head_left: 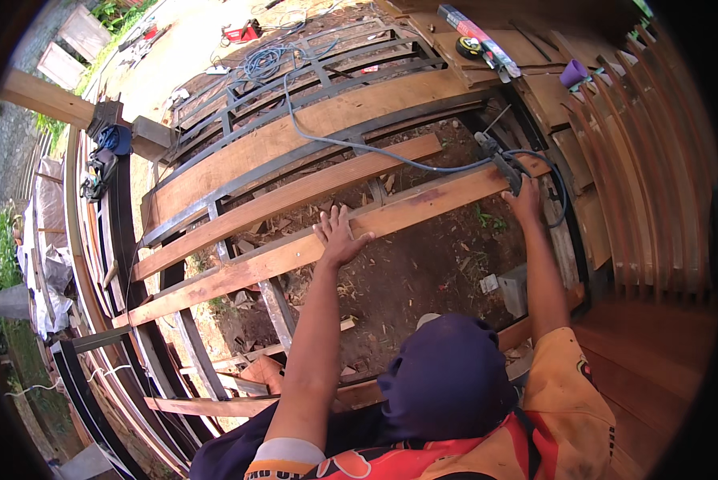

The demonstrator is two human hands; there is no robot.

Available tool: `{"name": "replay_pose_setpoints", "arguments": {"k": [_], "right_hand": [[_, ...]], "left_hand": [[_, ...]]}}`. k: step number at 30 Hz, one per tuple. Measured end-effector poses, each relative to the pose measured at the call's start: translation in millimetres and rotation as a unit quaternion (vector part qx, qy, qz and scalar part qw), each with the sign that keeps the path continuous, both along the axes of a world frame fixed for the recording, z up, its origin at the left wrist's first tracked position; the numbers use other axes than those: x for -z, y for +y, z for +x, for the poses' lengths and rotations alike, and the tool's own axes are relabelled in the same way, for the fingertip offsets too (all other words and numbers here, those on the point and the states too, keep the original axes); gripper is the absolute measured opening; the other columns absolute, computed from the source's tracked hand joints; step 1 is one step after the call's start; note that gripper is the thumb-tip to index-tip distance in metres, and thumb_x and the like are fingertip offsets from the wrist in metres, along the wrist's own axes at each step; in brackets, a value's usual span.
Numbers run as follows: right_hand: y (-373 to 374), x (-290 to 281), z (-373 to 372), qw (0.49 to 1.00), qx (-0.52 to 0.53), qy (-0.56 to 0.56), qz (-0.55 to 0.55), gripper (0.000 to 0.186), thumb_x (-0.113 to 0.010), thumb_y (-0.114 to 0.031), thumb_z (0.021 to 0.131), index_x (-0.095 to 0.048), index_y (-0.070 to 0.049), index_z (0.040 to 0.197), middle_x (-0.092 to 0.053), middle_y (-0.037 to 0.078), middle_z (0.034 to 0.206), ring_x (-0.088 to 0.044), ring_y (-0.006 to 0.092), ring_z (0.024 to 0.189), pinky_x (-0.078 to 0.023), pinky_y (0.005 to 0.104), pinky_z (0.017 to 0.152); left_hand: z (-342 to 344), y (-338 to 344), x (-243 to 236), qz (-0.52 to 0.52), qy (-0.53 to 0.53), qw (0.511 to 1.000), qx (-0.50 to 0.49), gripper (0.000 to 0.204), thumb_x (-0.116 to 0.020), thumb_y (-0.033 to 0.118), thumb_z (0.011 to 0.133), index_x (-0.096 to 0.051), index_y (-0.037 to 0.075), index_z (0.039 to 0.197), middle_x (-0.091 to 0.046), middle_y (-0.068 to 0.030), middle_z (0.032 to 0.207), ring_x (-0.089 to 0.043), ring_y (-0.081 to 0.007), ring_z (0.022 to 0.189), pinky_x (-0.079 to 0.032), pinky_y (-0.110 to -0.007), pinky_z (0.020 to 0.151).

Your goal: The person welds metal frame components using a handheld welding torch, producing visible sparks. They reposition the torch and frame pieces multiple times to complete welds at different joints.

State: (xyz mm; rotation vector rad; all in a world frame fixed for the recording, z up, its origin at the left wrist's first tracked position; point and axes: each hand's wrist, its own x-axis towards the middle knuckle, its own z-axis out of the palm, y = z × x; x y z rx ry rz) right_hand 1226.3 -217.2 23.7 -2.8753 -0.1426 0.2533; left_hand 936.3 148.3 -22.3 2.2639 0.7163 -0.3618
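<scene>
My left hand (341,238) lies with its fingers spread on the upper edge of a long reddish wooden plank (267,262). My right hand (527,200) is closed round the near end of a dark handheld tool (509,174) at the plank's right end. The tool has a greyish metal head, with a thin rod sticking up beside it; its exact kind is hard to make out. A blue cord (565,204) loops close by the tool. Farther out, a second wooden plank (295,200) lies roughly parallel to the first across the metal frame (276,310).
Bare soil with wood scraps (407,276) shows through the frame. Beyond lie coiled blue cable (267,64) and a red machine (241,32). A tape measure (469,48), long box (479,40) and purple cup (573,74) sit at upper right. Boards (639,184) stand at right.
</scene>
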Motion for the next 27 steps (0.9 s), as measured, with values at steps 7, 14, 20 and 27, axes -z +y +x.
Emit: {"name": "replay_pose_setpoints", "arguments": {"k": [7,14,20,27], "right_hand": [[27,-26,-38,0.995,-0.010,-0.100,-0.023,0.088,-0.086,-0.040,0.082,-0.044,-0.009,0.152,-0.046,0.016,0.149,-0.046,0.0379,0.139,-0.035,0.0611,0.114],[127,-117,-74,0.935,-0.222,-0.229,0.155,0.069,-0.085,-0.027,0.083,-0.056,-0.006,0.141,-0.054,0.018,0.140,-0.054,0.0389,0.130,-0.045,0.0505,0.108],[180,-236,-94,0.922,-0.305,-0.145,0.189,0.059,-0.083,-0.022,0.086,-0.060,-0.003,0.137,-0.060,0.017,0.133,-0.059,0.0332,0.126,-0.048,0.0430,0.105],[167,-342,-165,0.900,-0.324,0.267,0.119,0.055,-0.082,-0.017,0.085,-0.062,-0.004,0.135,-0.062,0.018,0.126,-0.064,0.0284,0.112,-0.051,0.0388,0.096]], "left_hand": [[6,50,-19,-0.131,0.075,0.987,0.057,0.116,-0.070,0.071,0.083,-0.024,-0.001,0.162,-0.021,-0.0236,0.169,-0.016,-0.0378,0.158,-0.010,-0.052,0.128],[-53,261,-87,0.061,0.047,0.997,-0.014,0.087,-0.069,0.055,0.092,-0.048,-0.006,0.149,-0.052,-0.0274,0.151,-0.050,-0.0384,0.142,-0.038,-0.043,0.118],[-189,368,-208,0.186,0.006,0.969,-0.162,0.072,-0.070,0.049,0.092,-0.060,-0.008,0.135,-0.066,-0.0311,0.129,-0.066,-0.0409,0.120,-0.051,-0.045,0.103],[-442,229,-288,-0.010,0.108,0.942,-0.319,0.044,-0.067,0.038,0.097,-0.073,-0.005,0.102,-0.071,-0.0139,0.084,-0.065,-0.0207,0.079,-0.051,-0.038,0.075]]}}
